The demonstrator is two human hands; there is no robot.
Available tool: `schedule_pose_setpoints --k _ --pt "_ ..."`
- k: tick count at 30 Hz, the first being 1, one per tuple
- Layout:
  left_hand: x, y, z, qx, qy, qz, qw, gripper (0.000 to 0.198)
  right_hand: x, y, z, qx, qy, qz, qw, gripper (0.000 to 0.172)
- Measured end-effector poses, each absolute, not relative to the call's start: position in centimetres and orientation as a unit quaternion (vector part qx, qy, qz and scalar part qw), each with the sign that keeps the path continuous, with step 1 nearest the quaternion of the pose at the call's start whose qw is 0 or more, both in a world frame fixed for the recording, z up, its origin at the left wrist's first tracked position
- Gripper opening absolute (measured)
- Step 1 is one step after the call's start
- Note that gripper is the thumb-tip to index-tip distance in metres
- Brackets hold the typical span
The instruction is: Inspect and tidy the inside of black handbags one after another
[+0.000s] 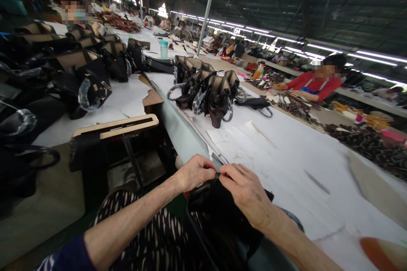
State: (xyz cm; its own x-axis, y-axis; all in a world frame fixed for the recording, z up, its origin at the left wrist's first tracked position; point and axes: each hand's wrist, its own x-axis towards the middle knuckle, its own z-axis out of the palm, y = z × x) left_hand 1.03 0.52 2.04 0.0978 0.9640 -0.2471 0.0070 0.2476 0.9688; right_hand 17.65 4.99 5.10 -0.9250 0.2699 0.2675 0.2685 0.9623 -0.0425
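A black handbag (222, 216) rests on my lap against the table's edge, its top edge raised between my hands. My left hand (197, 172) pinches that edge between thumb and fingers. Right beside it, my right hand (243, 190) grips the same edge, fingers bent over it and fingertips nearly meeting the left ones. A small dark bit of the bag shows between the two pinches. The bag's lower part lies in shadow, and my right forearm covers part of its side.
Several dark handbags (216, 95) with plastic-wrapped handles stand on the white-covered table (254, 148). More black bags (90, 80) crowd the left. A wooden-topped stand (116, 126) is near my left arm. A person in red (329, 80) works across the table; a turquoise bottle (164, 49) stands farther back.
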Motion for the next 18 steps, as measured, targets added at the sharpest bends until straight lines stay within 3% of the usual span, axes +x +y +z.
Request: schedule_pose_setpoints --k 18 --pt "0.7 -0.8 2.4 0.511 0.554 0.394 0.526 0.021 17.3 4.9 4.0 -0.138 -0.974 0.008 0.179 0.019"
